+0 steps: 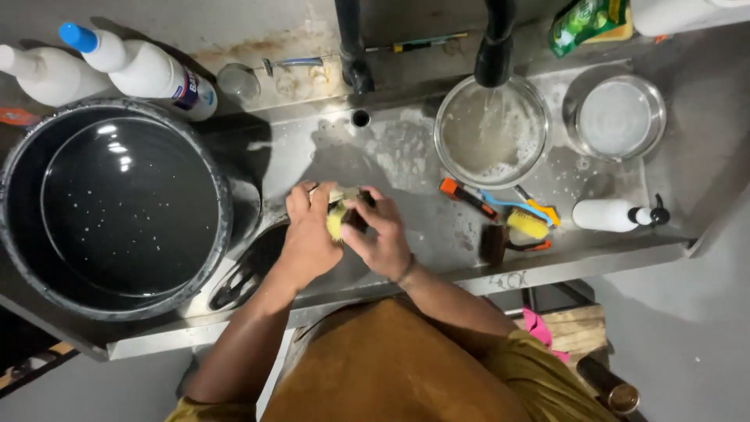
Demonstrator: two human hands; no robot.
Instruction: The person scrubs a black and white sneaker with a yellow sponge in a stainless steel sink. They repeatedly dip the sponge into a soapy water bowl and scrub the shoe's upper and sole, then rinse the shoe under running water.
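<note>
My left hand (306,234) and my right hand (381,232) meet over the steel sink counter (406,156). Between them is a yellow sponge (336,223) pressed against a small dark item that the fingers mostly hide. The left hand wraps it from the left, the right hand's fingers curl over it from the right. A bracelet circles my right wrist. What the small item is cannot be made out.
A big dark pot of water (117,207) fills the left. A metal bowl (491,131) takes running water under the tap (495,47); a second bowl (617,117) is to its right. Brushes (525,219), a white pump bottle (613,214) and white bottles (148,70) lie around.
</note>
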